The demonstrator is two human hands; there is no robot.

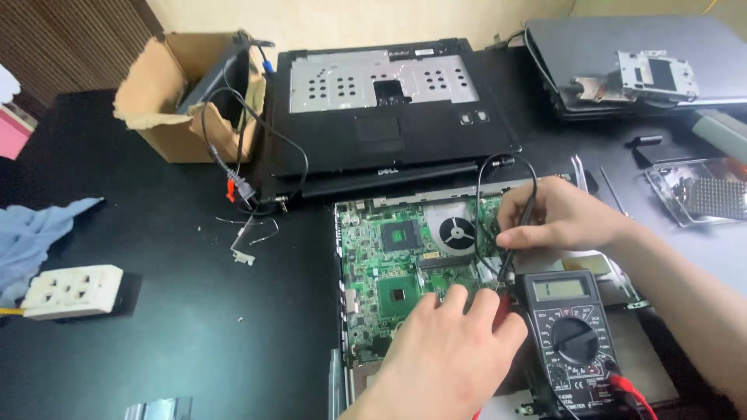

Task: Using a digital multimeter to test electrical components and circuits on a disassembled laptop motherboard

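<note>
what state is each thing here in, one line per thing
left hand: closed around a red probe, tip down on the board
right hand: pinching a black probe, tip on the board
green circuit board: bare, lying uncovered in the open laptop base
multimeter: face up, leads plugged in
laptop top cover: keyboard removed, metal plate showing
cardboard box: open, torn
white power strip: sockets empty

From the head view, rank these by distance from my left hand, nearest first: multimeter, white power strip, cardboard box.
From the left hand:
1. Multimeter, just right of it.
2. White power strip, far left on the table.
3. Cardboard box, upper left, at the back.
</note>
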